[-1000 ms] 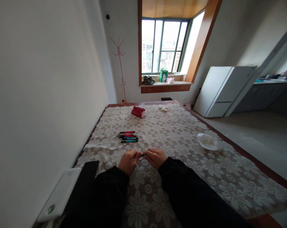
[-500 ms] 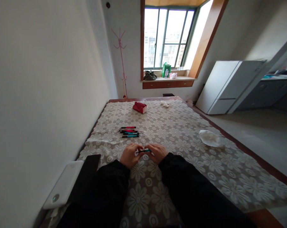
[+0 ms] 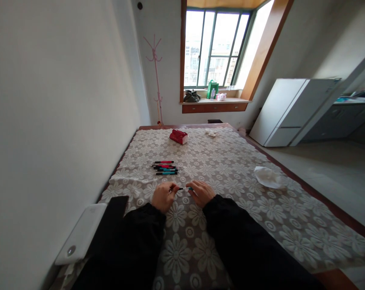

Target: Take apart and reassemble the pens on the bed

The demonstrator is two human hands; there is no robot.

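Pinching the dark part (image 3: 180, 188) of a pen (image 3: 185, 188), the left hand (image 3: 164, 196) faces the right hand (image 3: 203, 193), which grips the teal part (image 3: 190, 188); the long axis runs sideways between them.

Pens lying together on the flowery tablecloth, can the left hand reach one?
Probably yes: the pens lie just past the left hand, with only flowery tablecloth showing between. But it pinches a dark pen part, so it may need to let go first.
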